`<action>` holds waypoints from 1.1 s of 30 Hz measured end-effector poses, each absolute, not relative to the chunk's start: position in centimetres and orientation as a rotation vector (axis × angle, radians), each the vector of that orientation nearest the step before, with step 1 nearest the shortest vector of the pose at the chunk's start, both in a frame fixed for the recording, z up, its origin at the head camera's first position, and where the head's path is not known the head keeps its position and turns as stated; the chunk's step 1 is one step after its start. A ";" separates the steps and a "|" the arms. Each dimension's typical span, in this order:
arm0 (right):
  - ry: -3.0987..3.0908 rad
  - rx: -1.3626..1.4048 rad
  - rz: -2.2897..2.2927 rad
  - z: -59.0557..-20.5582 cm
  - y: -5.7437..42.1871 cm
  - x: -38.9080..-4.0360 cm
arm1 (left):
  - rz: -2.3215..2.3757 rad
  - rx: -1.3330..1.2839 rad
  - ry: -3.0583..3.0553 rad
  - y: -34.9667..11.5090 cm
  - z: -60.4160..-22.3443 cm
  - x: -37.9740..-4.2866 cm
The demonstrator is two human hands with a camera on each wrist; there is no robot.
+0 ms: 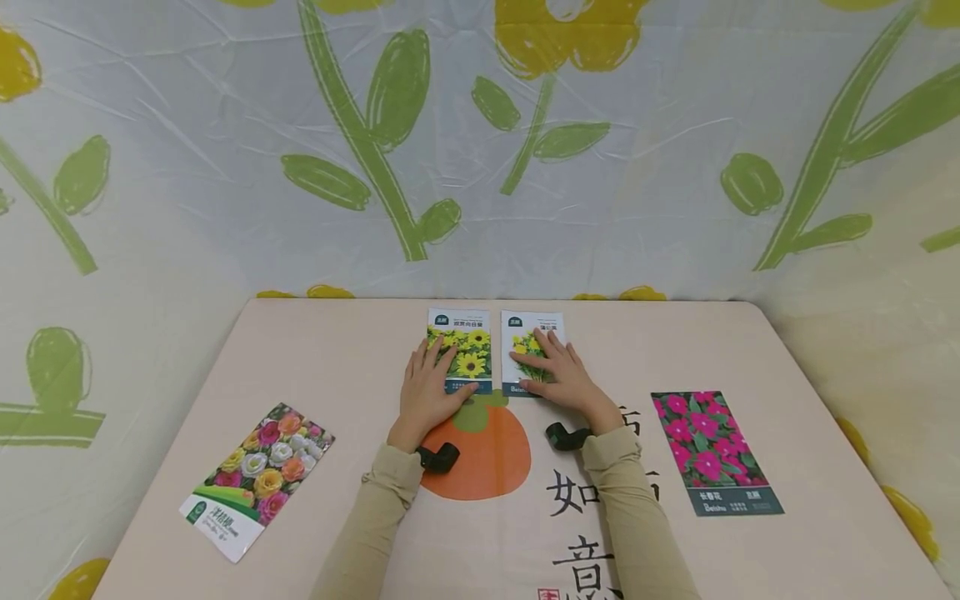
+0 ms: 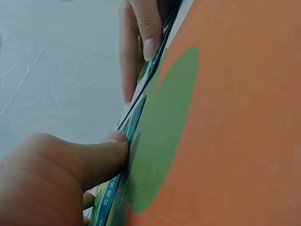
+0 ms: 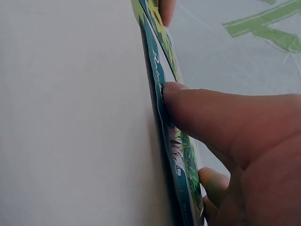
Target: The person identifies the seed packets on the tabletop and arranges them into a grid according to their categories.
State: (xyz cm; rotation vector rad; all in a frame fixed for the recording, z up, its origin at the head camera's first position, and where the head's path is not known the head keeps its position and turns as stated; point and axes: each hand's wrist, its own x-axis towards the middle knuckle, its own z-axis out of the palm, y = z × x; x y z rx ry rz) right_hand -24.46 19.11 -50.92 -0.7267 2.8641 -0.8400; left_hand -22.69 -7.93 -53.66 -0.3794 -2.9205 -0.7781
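Observation:
Side by side near the table's far edge lie two seed packets. My left hand [image 1: 430, 389] rests with spread fingers on the left one, a packet with yellow sunflower-like blooms [image 1: 472, 340]; its thumb [image 2: 106, 160] touches the teal bottom strip in the left wrist view. On the other, a white-topped packet with small yellow flowers [image 1: 517, 319], lies my right hand [image 1: 564, 379], fingers spread. In the right wrist view that thumb [image 3: 197, 106] presses near the packet's teal lower edge [image 3: 157, 77]. A narrow gap separates the two packets.
A packet of mixed-colour blooms [image 1: 272, 467] lies tilted at the left. Another with magenta flowers [image 1: 705, 437] lies at the right. The tablecloth [image 1: 352, 350] bears an orange persimmon print [image 1: 487, 454] and black characters. A flower-patterned curtain [image 1: 600, 208] hangs behind the table.

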 end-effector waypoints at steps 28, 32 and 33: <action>2.833 -0.736 -0.817 -50.7 19.1 -24.4 | -0.803 -0.369 -2.917 -7.8 -53.7 -22.6; 2.838 -0.742 -0.796 -50.7 19.1 -24.4 | -0.802 -0.369 -2.919 -7.9 -53.7 -22.6; 2.839 -0.746 -0.790 -50.7 19.0 -24.4 | -0.804 -0.371 -2.914 -7.9 -53.7 -22.6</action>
